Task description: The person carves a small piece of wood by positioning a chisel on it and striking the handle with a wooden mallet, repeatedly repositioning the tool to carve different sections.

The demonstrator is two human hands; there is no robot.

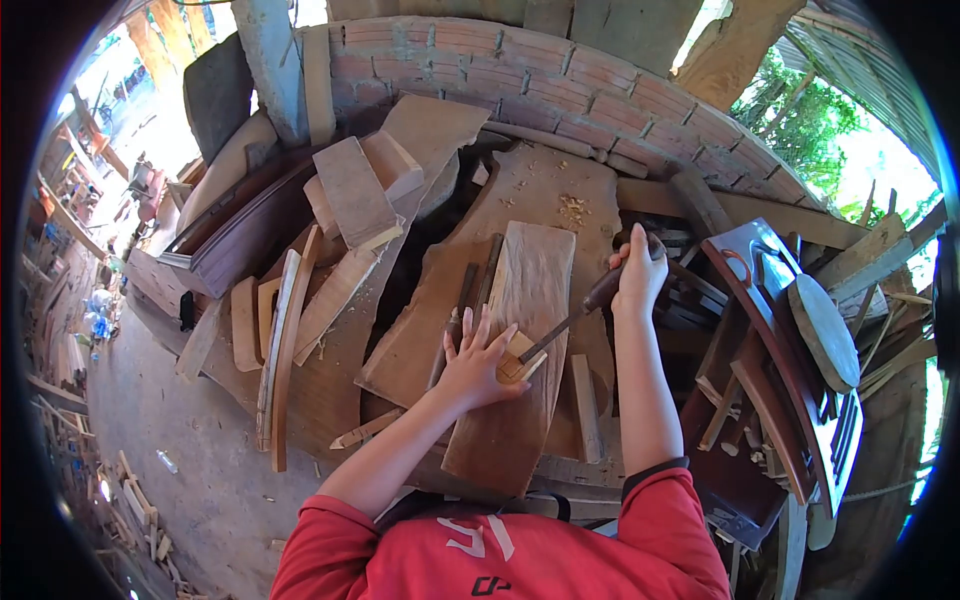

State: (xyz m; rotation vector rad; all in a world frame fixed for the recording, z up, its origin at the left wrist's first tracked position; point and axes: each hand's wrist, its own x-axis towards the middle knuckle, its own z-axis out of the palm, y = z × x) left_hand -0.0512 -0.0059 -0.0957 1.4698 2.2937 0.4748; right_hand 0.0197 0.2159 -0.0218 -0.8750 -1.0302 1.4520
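On a long plank (532,260) lies a small light wooden block (518,368). My left hand (480,362) rests against this block, its fingers spread and its thumb side along the block's edge. My right hand (638,272) is closed round the dark handle of a chisel (572,322), to the right of the plank and higher up. The chisel slants down to the left, and its tip meets the block's upper right part. Dark slim tools (466,290) lie just left of the plank.
Stacked boards (358,190) and curved strips (285,340) are at the left. Wood shavings (573,208) lie on the wide slab (545,180) beyond the plank. A dark red polished wooden piece (765,330) with a round disc (823,333) stands at the right. A brick wall (520,70) runs behind.
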